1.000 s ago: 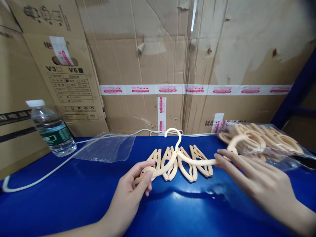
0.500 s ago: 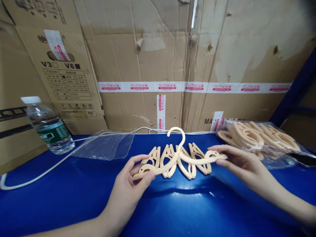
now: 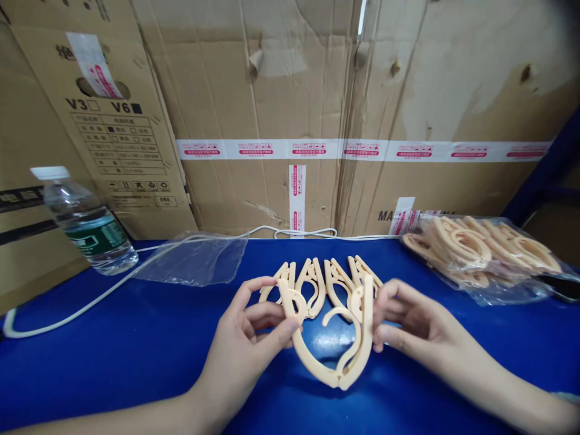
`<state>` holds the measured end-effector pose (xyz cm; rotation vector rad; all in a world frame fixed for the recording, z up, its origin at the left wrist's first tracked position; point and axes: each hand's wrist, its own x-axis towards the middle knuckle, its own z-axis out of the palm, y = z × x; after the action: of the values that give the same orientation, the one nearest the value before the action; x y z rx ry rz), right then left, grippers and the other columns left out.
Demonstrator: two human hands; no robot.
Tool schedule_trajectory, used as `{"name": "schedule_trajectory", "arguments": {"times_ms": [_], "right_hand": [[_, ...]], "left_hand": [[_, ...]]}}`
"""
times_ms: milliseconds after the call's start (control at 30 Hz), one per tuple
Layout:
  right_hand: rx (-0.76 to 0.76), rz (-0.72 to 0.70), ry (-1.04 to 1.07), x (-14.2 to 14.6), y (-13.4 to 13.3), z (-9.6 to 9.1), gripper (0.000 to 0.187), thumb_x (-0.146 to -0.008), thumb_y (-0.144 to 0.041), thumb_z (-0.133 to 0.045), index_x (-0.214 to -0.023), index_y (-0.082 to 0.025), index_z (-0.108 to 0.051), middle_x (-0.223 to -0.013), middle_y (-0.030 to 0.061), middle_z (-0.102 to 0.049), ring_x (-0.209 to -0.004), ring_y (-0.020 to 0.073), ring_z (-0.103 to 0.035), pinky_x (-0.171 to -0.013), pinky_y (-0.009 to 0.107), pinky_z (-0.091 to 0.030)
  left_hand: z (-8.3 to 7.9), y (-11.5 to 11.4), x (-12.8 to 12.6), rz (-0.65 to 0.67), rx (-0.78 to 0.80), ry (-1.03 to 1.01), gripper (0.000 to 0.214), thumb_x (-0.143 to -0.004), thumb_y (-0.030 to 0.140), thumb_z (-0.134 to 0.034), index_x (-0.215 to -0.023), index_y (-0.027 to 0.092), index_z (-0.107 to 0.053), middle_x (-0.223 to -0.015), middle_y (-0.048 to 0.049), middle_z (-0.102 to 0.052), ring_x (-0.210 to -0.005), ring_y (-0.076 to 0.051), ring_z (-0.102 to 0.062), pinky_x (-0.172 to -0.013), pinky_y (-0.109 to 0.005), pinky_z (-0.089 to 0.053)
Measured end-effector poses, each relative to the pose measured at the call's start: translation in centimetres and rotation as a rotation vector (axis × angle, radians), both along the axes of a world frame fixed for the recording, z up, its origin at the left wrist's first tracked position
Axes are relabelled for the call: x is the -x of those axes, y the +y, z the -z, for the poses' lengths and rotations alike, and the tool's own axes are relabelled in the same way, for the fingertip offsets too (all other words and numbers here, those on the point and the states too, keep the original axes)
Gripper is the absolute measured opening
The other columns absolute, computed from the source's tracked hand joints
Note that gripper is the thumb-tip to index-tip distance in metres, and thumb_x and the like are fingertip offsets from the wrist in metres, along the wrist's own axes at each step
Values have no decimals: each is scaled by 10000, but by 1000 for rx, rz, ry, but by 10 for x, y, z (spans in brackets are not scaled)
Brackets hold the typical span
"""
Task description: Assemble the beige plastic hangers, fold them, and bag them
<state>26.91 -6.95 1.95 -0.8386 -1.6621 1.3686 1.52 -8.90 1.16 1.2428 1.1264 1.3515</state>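
A cream plastic folding hanger [image 3: 368, 320] is held up with its two arms swung upward into a V. Its curved hook lies between the arms, and its joint points down toward me. My left hand [image 3: 242, 344] pinches the left arm between thumb and fingers. On the other side, my right hand [image 3: 421, 329] has its thumb and fingers bent against the right arm; its fingertips are partly hidden and slightly blurred. Just behind, several folded hangers [image 3: 321, 290] of the same kind lie in a row on the blue table [image 3: 172, 362], partly covered by the held one.
Clear plastic bags [image 3: 480, 251] with more cream hangers sit at the back right, beside a dark object [image 3: 562, 287]. A water bottle [image 3: 95, 232] leans at the left near an empty clear bag [image 3: 194, 260] and a white cable [image 3: 67, 326]. Cardboard [image 3: 254, 193] walls the back.
The hanger went from spread wide with its hook up to folded, arms up and hook between them. My hands have come closer together, the right one moving left. The view has shifted slightly.
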Motion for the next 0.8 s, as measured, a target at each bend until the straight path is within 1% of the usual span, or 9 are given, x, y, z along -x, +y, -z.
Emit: {"name": "schedule_trajectory", "arguments": {"times_ms": [67, 133, 200, 300, 400, 500, 633, 700, 800], "right_hand": [[-29, -70, -126, 2, -7, -2, 145, -889, -343, -669, -961, -228, -619, -943, 34, -685, -837, 150, -657, -790, 287, -561], [-49, -113, -211, 1, -14, -4, 222, -907, -345, -645, -1113, -262, -654, -1122, 59, -679, -992, 183, -660, -892, 322, -553], [-69, -140, -235, -1, -19, -6, 314, -913, -349, -634, -1226, -315, -633, -1280, 59, -635, -1119, 215, -633, -952, 356, -541], [-81, -139, -239, -3, -22, -8, 360, -910, -356, -635, -1269, -362, -622, -1375, 48, -589, -1170, 243, -619, -959, 388, -550], [-77, -140, -241, -4, -21, -7, 397, -905, -350, -643, -1299, -377, -607, -1413, 52, -564, -1156, 254, -635, -958, 410, -556], [-72, -161, -215, -3, -19, -6, 425, -905, -333, -648, -1321, -394, -587, -1440, 47, -540, -1174, 254, -629, -958, 403, -557], [-53, -161, -155, -3, -18, -6, 438, -913, -311, -641, -1333, -414, -568, -1472, 34, -505, -1149, 239, -648, -963, 390, -554], [-58, -156, -160, -4, -18, -7, 413, -915, -309, -640, -1311, -412, -587, -1446, 30, -533, -1141, 233, -652, -963, 382, -553], [-85, -164, -217, -7, -20, -8, 376, -913, -322, -639, -1281, -395, -614, -1371, 35, -599, -1153, 237, -640, -966, 391, -549]], "left_hand": [[-2, -2, -1, 6, -17, 16, 349, -723, 290, -792, -917, 218, -511, -698, 9, -733, -648, -151, -689, -589, -216, -579], [-4, -3, -1, 30, -36, 66, 262, -725, 280, -778, -742, 198, -529, -673, 11, -709, -634, -140, -677, -565, -194, -567], [-6, -5, -1, 51, -55, 122, 203, -738, 274, -758, -674, 186, -586, -669, 8, -698, -647, -141, -678, -579, -195, -572], [-6, -9, -1, 81, -69, 160, 63, -757, 252, -741, -764, 204, -702, -815, -11, -744, -803, -174, -718, -746, -244, -601], [-4, -13, -1, 192, -49, 156, 168, -780, 223, -724, -945, 243, -744, -1055, -30, -748, -990, -209, -713, -918, -310, -572], [-2, -13, -2, 311, -28, 127, 270, -795, 202, -711, -1060, 250, -721, -1196, -53, -712, -1031, -231, -709, -951, -355, -565], [-2, -10, -3, 311, -5, 64, 288, -818, 199, -690, -1102, 241, -684, -1187, -68, -719, -1045, -237, -705, -943, -369, -571], [-1, -9, -2, 329, 0, 69, 304, -817, 203, -695, -1117, 245, -668, -1175, -65, -724, -1069, -240, -696, -964, -380, -560], [0, -12, -1, 383, -21, 148, 375, -813, 207, -702, -1181, 257, -647, -1302, -68, -657, -1174, -256, -642, -1054, -413, -495]]}}
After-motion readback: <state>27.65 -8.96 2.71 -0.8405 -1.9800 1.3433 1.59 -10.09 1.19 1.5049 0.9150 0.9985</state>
